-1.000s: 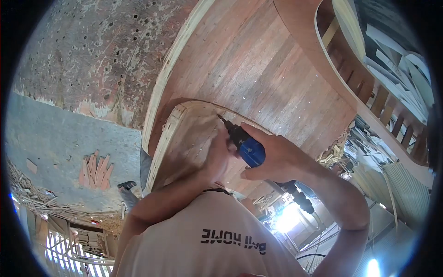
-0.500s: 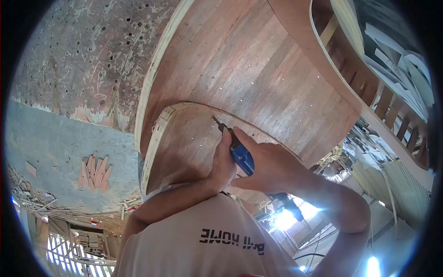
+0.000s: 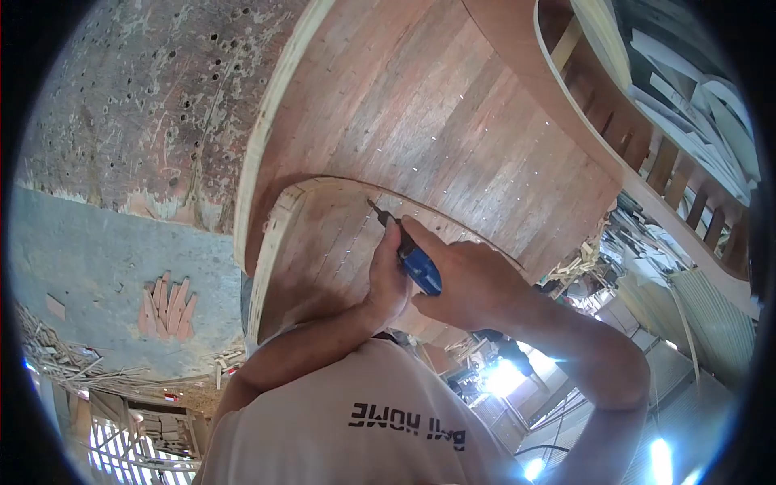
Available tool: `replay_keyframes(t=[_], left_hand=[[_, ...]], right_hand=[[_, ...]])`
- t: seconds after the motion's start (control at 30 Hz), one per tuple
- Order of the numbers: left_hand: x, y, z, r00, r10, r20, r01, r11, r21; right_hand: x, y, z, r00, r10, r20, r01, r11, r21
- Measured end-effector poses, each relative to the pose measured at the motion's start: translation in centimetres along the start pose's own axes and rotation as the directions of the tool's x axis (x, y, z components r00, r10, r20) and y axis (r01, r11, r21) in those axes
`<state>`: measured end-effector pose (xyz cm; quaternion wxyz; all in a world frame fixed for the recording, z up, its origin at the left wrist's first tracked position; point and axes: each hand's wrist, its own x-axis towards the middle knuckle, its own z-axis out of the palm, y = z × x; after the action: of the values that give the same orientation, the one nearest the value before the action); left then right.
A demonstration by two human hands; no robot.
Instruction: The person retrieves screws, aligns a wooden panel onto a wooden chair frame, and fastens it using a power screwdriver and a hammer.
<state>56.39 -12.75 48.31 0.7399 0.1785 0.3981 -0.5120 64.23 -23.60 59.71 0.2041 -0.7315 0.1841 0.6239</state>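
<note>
A drill (image 3: 421, 270) lay in both hands near the centre of view, its bit (image 3: 374, 206) pointing towards 11 o'clock at a panel (image 3: 323, 242), just inside the curved rim (image 3: 279, 217). The right hand (image 3: 477, 283) grasped the body from 3 o'clock; the left hand (image 3: 388, 279) clasped the front from 9 o'clock, thumb beside the chuck (image 3: 387, 219), other fingers largely hidden. Contact between tip and wood could not be confirmed. Sound practice called for the bit square to the surface, steady pressure along its axis, the thumb clear of turning parts, and restraint near the rim, where wood might split. Slats (image 3: 167, 307) lay on the floor (image 3: 97, 250) at 9 o'clock.
</note>
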Motion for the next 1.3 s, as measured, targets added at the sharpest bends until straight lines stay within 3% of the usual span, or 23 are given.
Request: replay_keyframes(t=[0.1,0.3,0.37,0.4,0.47,0.53,0.57,0.63,0.67,0.7,0.73,0.8,0.83,0.87,0.93,0.97,1.03,1.07,1.1,1.2,1.3], left_hand=[[0.3,-0.3,-0.2,0.999,-0.019,0.038,0.021,0.998,-0.051],[0.8,-0.3,-1.3,0.995,-0.031,0.094,0.024,0.997,0.073],[0.2,1.2,-2.1,0.991,-0.113,0.064,0.085,0.938,0.335],[-0.3,2.2,-2.4,0.987,-0.153,0.043,0.116,0.88,0.461],[-2.7,3.9,-3.0,0.992,0.091,0.088,-0.123,0.552,0.825],[-8.3,8.1,-1.7,0.934,0.126,0.335,-0.357,0.281,0.891],[-10.1,9.7,-0.7,0.806,0.298,0.511,-0.577,0.208,0.789],[-10.6,13.6,-1.8,0.393,0.513,0.764,-0.898,0.036,0.438],[-10.6,14.1,-2.8,0.199,0.645,0.738,-0.885,-0.206,0.418],[-10.9,15.8,-3.9,0.208,0.672,0.711,-0.826,-0.268,0.495],[-10.2,16.5,-3.5,0.254,0.765,0.592,-0.701,-0.276,0.657],[-8.9,16.7,-2.0,0.683,0.589,0.432,-0.54,0.009,0.842],[-9.1,17.0,-2.4,0.88,0.318,0.352,-0.402,0.106,0.91],[-9.2,16.1,-4.4,0.778,0.335,0.532,-0.483,-0.224,0.847],[-8.2,15.9,-3.9,0.834,0.366,0.413,-0.431,-0.035,0.901],[-7.8,15.8,-3.8,0.846,0.385,0.369,-0.413,0.036,0.91],[-7.1,15.6,-4.2,0.825,0.452,0.34,-0.415,0.075,0.907],[-6.9,15.9,-4.2,0.821,0.448,0.353,-0.412,0.038,0.91],[-6.8,16.2,-4.2,0.821,0.441,0.362,-0.405,0.004,0.914],[-6.6,16.5,-4.5,0.815,0.448,0.367,-0.385,-0.054,0.921],[-7.8,16.3,-5.0,0.837,0.438,0.329,-0.352,-0.029,0.936]], right_hand=[[0.0,0.6,0.5,1.0,0.018,-0.013,-0.018,0.999,0.044],[-0.2,1.3,0.6,0.999,0.024,0.028,-0.029,0.981,0.193],[-0.4,2.2,1.3,1.0,0.016,0.017,-0.02,0.968,0.248],[-0.9,2.7,1.5,0.999,0.027,0.018,-0.031,0.948,0.317],[-1.9,3.7,2.4,0.999,0.042,0.014,-0.044,0.89,0.455],[-3.1,5.2,4.6,0.995,0.029,-0.094,0.035,0.79,0.612],[-3.3,5.8,6.0,0.989,0.027,-0.146,0.08,0.732,0.676],[-2.1,7.7,11.1,0.905,0.053,-0.423,0.314,0.589,0.745],[-1.8,8.3,13.1,0.836,0.088,-0.541,0.429,0.511,0.745],[-1.3,8.4,13.8,0.789,0.166,-0.592,0.332,0.695,0.638],[-0.5,8.4,14.7,0.754,0.25,-0.608,0.329,0.657,0.678],[2.3,8.9,16.9,0.67,0.419,-0.612,0.33,0.571,0.752],[3.8,9.7,17.8,0.618,0.447,-0.647,0.358,0.573,0.737],[4.6,10.0,17.3,0.613,0.482,-0.626,0.341,0.553,0.76],[5.2,10.6,16.5,0.61,0.552,-0.569,0.295,0.508,0.809],[6.3,11.5,17.4,0.56,0.552,-0.619,0.323,0.542,0.776],[7.3,12.0,17.0,0.513,0.537,-0.669,0.307,0.613,0.728],[7.9,12.0,16.7,0.487,0.527,-0.696,0.301,0.647,0.701],[8.1,11.8,16.6,0.519,0.576,-0.631,0.293,0.574,0.765],[7.4,10.0,15.3,0.428,0.55,-0.717,-0.063,0.81,0.584],[5.7,9.5,15.5,0.169,0.286,-0.943,-0.149,0.953,0.262]])
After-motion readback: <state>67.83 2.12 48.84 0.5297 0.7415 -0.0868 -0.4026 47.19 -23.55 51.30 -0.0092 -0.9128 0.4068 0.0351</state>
